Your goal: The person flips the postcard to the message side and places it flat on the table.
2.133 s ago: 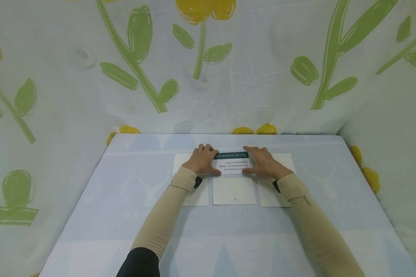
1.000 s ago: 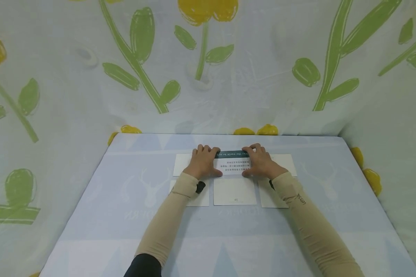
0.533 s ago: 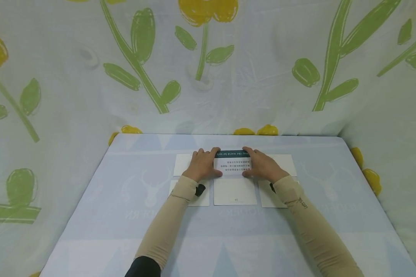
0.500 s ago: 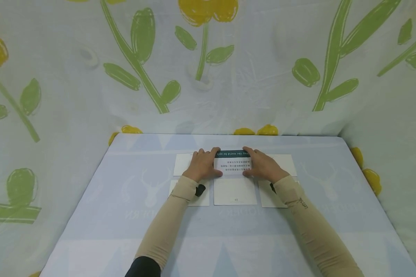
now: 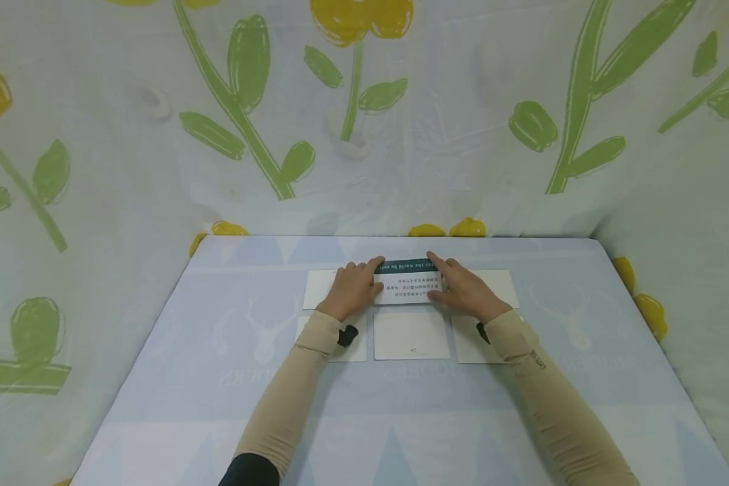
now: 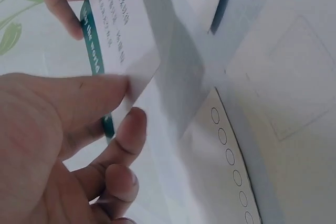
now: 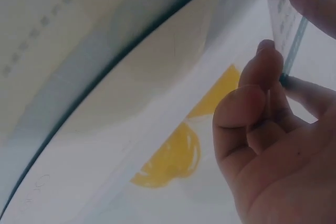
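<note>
Between both hands, above the back middle of the table, is a white printed card (image 5: 408,289) with a dark green band along its far edge. The left hand (image 5: 351,290) pinches its left side; in the left wrist view the thumb (image 6: 100,95) lies over the printed face, with fingers behind. The right hand (image 5: 469,291) pinches the opposite side, and the right wrist view catches only a sliver of the card (image 7: 286,27). A gap and a shadow under the card show it off the table.
Pale cards lie around it on the blue-white table (image 5: 395,398): back left (image 5: 318,287), back right (image 5: 499,287), front left (image 5: 354,347), front middle (image 5: 411,335) and front right (image 5: 474,344). A flower-print curtain (image 5: 437,135) rises behind the table's far edge.
The printed card has risen slightly from its spot in the back row, and its near edge now stands farther from the front middle card. Both hands moved with it, their grip shifting a little.
</note>
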`<action>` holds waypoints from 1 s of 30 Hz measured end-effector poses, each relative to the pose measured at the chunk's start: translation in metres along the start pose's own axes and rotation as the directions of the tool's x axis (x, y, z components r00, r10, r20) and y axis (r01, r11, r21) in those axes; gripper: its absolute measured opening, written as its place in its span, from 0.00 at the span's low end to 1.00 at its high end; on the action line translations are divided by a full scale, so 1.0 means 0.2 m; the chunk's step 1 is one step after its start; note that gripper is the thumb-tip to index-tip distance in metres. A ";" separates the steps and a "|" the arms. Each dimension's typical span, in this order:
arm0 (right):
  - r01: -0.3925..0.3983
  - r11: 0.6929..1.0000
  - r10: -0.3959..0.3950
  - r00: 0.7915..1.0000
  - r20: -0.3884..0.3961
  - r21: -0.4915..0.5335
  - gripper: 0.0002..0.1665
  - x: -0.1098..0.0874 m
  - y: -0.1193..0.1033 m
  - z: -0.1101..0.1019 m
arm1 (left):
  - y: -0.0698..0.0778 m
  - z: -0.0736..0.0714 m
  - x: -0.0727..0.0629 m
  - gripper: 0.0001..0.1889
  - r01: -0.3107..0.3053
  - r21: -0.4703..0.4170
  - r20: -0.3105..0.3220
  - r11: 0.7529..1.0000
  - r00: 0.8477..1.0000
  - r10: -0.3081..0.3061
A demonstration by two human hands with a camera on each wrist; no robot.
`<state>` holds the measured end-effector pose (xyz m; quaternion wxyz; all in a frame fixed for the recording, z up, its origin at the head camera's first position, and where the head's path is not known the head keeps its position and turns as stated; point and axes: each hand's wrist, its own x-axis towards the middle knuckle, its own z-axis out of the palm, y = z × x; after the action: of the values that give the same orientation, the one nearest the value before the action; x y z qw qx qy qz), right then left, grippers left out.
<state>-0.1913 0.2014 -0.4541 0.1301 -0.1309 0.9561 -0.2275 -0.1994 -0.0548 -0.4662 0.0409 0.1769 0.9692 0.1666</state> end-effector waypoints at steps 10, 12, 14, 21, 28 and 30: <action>0.036 0.975 -0.011 0.993 -0.115 0.221 0.56 -0.03 0.03 -0.01 | 0.01 -0.02 -0.01 0.29 -0.001 -0.170 -0.097 0.985 0.995 -0.016; 0.024 0.970 0.009 0.991 -0.132 0.242 0.54 -0.03 0.04 -0.01 | 0.02 -0.02 -0.02 0.29 0.005 -0.187 -0.120 0.982 0.992 -0.028; 0.010 0.967 0.030 0.988 -0.154 0.254 0.50 -0.04 0.04 -0.01 | 0.04 -0.02 -0.02 0.29 0.010 -0.208 -0.147 0.978 0.988 -0.041; -0.013 0.961 0.093 0.956 -0.278 0.275 0.36 -0.07 0.03 -0.01 | 0.04 -0.02 -0.03 0.30 0.026 -0.301 -0.222 0.953 0.970 -0.097; -0.034 0.953 0.132 0.940 -0.314 0.300 0.25 -0.10 0.02 -0.02 | 0.04 -0.04 -0.04 0.23 0.065 -0.433 -0.228 0.899 0.957 -0.179; -0.047 0.956 0.141 0.939 -0.314 0.289 0.25 -0.10 0.02 -0.02 | 0.04 -0.04 -0.04 0.19 0.085 -0.443 -0.210 0.892 0.958 -0.195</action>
<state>-0.1748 0.2129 -0.4493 -0.0046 -0.0249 0.9281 -0.3714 -0.1904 -0.0527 -0.4560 -0.0308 0.0703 0.9162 0.3933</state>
